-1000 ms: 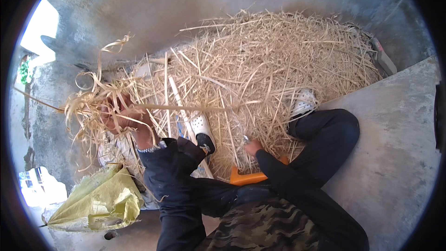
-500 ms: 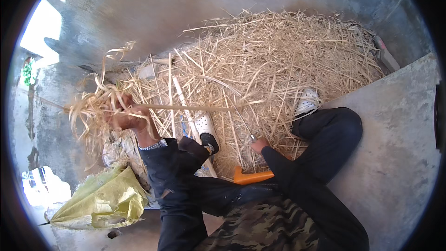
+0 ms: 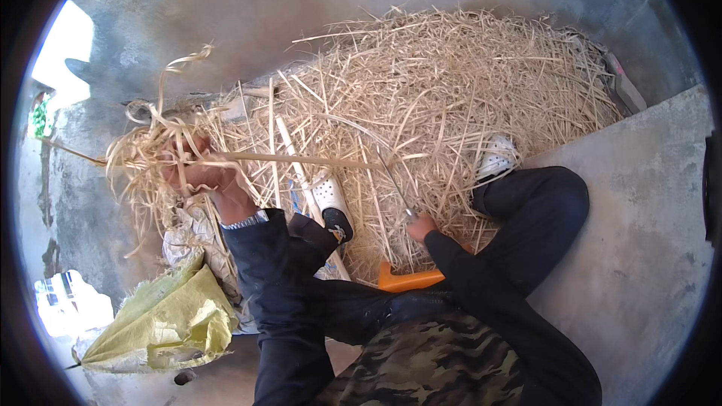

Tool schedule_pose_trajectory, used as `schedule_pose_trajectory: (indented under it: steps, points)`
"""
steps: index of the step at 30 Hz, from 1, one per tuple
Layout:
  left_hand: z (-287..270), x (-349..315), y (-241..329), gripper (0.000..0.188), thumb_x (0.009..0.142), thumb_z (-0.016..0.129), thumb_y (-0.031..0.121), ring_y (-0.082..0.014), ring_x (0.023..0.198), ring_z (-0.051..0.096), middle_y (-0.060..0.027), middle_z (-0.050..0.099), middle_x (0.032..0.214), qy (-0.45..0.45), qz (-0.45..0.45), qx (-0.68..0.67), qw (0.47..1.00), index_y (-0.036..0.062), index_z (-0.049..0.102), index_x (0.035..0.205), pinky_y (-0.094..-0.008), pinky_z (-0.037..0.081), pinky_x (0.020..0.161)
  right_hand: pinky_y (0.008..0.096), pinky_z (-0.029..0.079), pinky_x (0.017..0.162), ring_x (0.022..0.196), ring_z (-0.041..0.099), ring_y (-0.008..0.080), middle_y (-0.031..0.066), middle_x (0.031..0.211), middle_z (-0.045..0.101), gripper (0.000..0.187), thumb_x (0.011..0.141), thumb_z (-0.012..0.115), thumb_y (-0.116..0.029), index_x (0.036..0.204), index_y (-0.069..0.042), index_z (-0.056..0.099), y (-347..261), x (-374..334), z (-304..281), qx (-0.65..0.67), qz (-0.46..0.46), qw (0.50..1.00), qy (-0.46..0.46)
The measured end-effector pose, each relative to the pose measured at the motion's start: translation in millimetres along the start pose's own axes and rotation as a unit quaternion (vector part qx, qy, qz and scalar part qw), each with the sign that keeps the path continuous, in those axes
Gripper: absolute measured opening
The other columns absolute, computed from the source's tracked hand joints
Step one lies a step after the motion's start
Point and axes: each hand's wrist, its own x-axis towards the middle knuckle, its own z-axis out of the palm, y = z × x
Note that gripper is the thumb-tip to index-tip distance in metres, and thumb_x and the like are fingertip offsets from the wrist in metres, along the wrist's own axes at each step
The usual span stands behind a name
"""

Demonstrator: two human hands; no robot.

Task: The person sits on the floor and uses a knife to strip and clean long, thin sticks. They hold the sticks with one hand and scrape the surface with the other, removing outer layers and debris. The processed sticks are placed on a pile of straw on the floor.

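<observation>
My left hand [image 3: 201, 169] is closed around a long, thin bamboo-like strip [image 3: 301, 159], with a tangle of pale curled shavings [image 3: 143, 152] about the fingers. The strip runs nearly level from the left wall to beyond my left foot. My right hand [image 3: 423, 228] grips a knife [image 3: 396, 189] with a thin, narrow blade and a metal collar; its handle is hidden in the fist. The blade slants up and left, meeting the strip near its right end. Whether the edge bites into it, I cannot tell.
A broad heap of straw-coloured shavings [image 3: 481, 83] covers the floor ahead, against a grey wall [image 3: 316, 0]. White clogs [image 3: 329, 194] stand in it. An orange curved object [image 3: 406, 280] lies by my leg. A torn yellow-green sack [image 3: 162, 316] sits at lower left.
My left hand and the strip have shifted slightly up and left, and the strip tilts a little more. The knife blade now reaches above the strip.
</observation>
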Motion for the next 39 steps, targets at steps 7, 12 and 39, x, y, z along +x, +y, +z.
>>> schedule_pose_trajectory:
  steps: [7,12,39]
  points:
    - [12.5,-16.3,6.7,0.022,0.094,0.038,0.032,-0.0171,0.075,0.05,-0.0076,0.049,0.083,-0.079,0.064,0.09,0.991,0.0113,0.046,0.09,-0.0281,0.04,0.071,0.0429,0.05,0.072,0.081,0.065,0.0385,0.0232,0.091,0.066,0.033,0.076,0.061,-0.022,0.102,-0.003,0.065,-52.9,-61.7,4.7,-0.043,-0.248,0.968,0.003]
    - [49.8,-24.3,-1.4,0.028,0.094,0.041,0.035,-0.0168,0.071,0.052,-0.0076,0.053,0.083,-0.036,0.104,0.09,0.99,0.0087,0.049,0.089,-0.0279,0.041,0.066,0.0415,0.048,0.068,0.074,0.062,0.0347,0.0225,0.078,0.062,0.034,0.076,0.059,-0.016,0.1,0.008,0.06,86.5,60.0,4.9,-0.052,-0.035,0.997,0.053]
    - [-19.8,-13.9,75.2,0.041,0.091,0.049,0.034,-0.0213,0.068,0.064,-0.0165,0.064,0.091,-0.163,0.045,-0.121,0.978,-0.0015,0.058,0.111,-0.0301,0.058,0.059,0.0443,0.047,0.065,0.07,0.061,0.0392,0.0208,0.071,0.061,0.023,0.072,0.063,-0.021,0.083,-0.001,0.059,-58.5,-68.6,6.7,-0.035,-0.314,0.947,0.063]
